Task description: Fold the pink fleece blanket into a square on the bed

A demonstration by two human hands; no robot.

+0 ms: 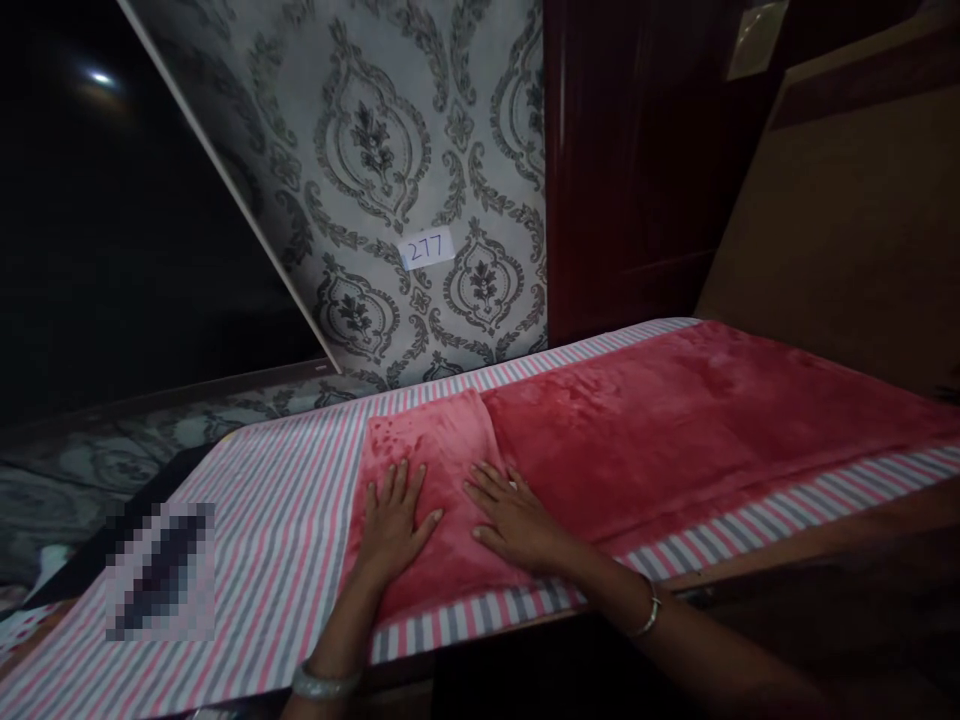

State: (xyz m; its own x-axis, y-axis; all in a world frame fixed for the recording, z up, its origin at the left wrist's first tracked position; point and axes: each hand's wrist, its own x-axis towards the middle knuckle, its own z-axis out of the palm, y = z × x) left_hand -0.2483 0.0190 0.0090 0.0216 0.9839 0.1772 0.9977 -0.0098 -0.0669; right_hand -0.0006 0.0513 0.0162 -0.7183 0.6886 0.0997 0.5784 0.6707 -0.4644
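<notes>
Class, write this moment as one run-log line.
left hand: resting on red cloth | right hand: resting on red cloth | striped sheet: under red cloth

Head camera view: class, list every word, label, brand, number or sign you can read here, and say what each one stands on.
"277": handwritten on a white slip of paper on the patterned wall.
Too small to read: a tiny mark on the lower edge of the dark screen.
Nothing legible: the pale patch at upper right.
No text seen: the red cloth and striped cloth.
</notes>
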